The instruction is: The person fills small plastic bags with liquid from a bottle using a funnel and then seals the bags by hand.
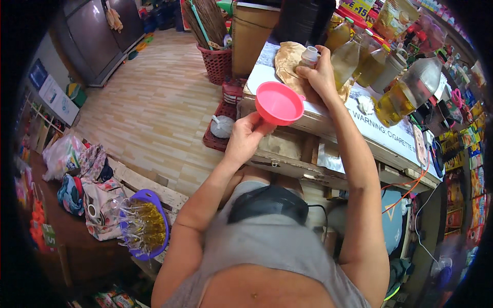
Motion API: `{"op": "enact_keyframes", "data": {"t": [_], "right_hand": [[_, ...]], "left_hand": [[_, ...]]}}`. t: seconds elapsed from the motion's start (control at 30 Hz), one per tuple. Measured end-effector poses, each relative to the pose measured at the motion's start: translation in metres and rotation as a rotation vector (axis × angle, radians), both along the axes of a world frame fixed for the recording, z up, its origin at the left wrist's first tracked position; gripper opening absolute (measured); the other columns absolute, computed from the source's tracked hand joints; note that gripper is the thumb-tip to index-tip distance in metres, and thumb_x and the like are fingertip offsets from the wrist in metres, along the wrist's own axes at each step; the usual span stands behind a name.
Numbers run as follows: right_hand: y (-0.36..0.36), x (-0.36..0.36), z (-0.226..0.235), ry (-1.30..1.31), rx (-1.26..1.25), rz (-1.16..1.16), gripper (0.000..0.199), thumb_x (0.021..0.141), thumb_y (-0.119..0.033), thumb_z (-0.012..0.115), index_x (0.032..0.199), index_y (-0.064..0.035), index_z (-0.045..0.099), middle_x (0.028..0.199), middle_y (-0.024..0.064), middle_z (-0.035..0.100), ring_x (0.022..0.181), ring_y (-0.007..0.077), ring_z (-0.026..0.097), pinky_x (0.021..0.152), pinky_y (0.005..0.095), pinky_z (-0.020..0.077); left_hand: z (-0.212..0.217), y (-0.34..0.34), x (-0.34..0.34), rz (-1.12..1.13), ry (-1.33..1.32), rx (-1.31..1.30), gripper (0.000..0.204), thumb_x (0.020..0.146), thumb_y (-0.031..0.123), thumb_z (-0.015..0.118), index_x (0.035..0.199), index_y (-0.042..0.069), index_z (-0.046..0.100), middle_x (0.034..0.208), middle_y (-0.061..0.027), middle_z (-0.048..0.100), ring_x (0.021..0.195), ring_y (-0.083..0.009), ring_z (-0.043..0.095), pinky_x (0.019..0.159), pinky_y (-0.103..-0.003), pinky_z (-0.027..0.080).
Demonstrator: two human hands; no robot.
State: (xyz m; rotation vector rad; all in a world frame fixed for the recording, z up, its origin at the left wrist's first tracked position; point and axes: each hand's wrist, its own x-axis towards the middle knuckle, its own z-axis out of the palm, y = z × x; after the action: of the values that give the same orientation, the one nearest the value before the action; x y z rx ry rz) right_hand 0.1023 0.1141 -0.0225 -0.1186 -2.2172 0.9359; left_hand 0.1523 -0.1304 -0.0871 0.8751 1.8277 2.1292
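A pink funnel (pixel 280 101) is in my left hand (pixel 247 135), its wide mouth facing up just off the counter's front edge. Around a small clear container with a white neck (pixel 309 55), the fingers of my right hand (pixel 319 74) are closed. That container stands on or just above a crumpled brown stained sheet (pixel 291 62); whether they touch I cannot tell. Right beside the hand is a clear bottle (pixel 345 62) with yellow liquid. A larger plastic bottle (pixel 393 107) of yellow liquid lies tilted farther right.
The white-topped counter (pixel 377 119) has an open drawer (pixel 280 146) below. A crumpled white tissue (pixel 365 105) and orange cables (pixel 411 187) are to the right. At left, a purple basin (pixel 165 226) of yellow-filled packets sits on a bench. A red basket (pixel 215 64) stands beyond.
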Motion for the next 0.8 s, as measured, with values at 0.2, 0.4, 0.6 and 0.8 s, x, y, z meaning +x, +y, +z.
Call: {"op": "enact_keyframes", "data": {"t": [0.2,0.4,0.6,0.8], "right_hand": [[-0.017,0.033,0.028,0.159,0.19,0.112,0.062,0.064,-0.006,0.074,0.115,-0.0014,0.04,0.106,0.0201,0.058,0.099,0.0351,0.058,0.084,0.0385,0.0461],[-0.029,0.078,0.048,0.151,0.458,0.22,0.049,0.067,0.001,0.07,0.111,-0.0045,0.049,0.106,0.0141,0.06,0.1,0.0302,0.059,0.083,0.0351,0.0475],[-0.028,0.097,0.056,0.281,0.782,0.203,0.048,0.057,-0.004,0.073,0.102,-0.0075,0.055,0.1,0.0119,0.059,0.094,0.0312,0.058,0.075,0.0383,0.0479],[-0.024,0.113,0.066,0.358,0.98,0.092,0.04,0.063,-0.012,0.07,0.101,-0.0112,0.057,0.101,0.01,0.059,0.099,0.0287,0.057,0.079,0.0389,0.0456]], "left_hand": [[-0.002,0.008,-0.003,-0.032,-0.047,0.134,0.022,0.087,0.009,0.06,0.104,-0.004,0.059,0.087,-0.0043,0.065,0.08,-0.0074,0.057,0.073,-0.023,0.046],[0.019,0.013,0.008,-0.026,0.048,0.02,0.022,0.086,0.008,0.061,0.104,-0.004,0.06,0.091,-0.0052,0.065,0.083,-0.0071,0.055,0.075,-0.023,0.045],[0.017,0.026,0.018,-0.049,0.027,0.095,0.024,0.085,0.007,0.061,0.107,-0.003,0.06,0.095,-0.0042,0.066,0.086,-0.0078,0.056,0.079,-0.025,0.045],[0.018,0.032,0.024,-0.045,0.103,0.08,0.024,0.085,0.007,0.061,0.108,0.0,0.061,0.092,-0.0031,0.066,0.085,-0.0079,0.056,0.079,-0.025,0.045]]}}
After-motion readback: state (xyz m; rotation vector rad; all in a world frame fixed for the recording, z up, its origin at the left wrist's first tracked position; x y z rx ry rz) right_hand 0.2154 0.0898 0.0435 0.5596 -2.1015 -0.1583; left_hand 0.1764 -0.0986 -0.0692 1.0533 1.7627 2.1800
